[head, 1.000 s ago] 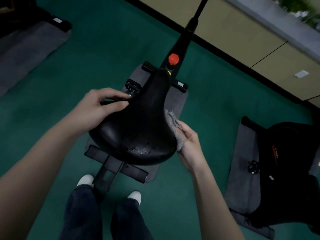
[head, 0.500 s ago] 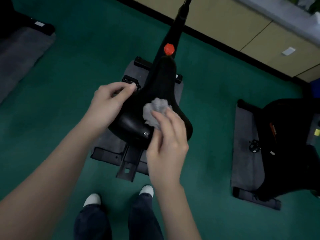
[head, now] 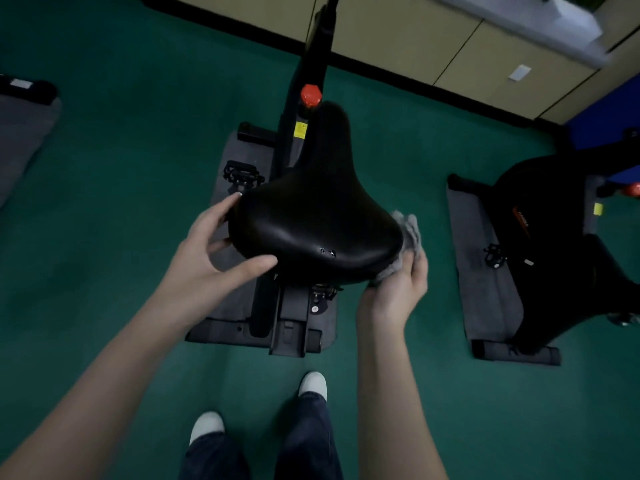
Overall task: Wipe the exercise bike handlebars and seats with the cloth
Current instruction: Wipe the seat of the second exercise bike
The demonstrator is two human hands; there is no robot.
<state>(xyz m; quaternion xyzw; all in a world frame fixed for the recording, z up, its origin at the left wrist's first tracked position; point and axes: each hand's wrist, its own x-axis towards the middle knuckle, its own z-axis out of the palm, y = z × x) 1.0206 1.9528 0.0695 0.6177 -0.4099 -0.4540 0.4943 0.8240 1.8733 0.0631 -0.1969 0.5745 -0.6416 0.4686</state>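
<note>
seat edge, right side

our left hand braces the seat, fingers spread on its left rim. our right hand grips the cloth against the right edge. we judge the cloth soft and light, best held bunched; the seat looks firm, smooth, maybe slick. handlebars are out of frame; the seat's underside is hidden.

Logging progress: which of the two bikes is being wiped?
The middle bike: the right hand presses the cloth on its seat.
</note>
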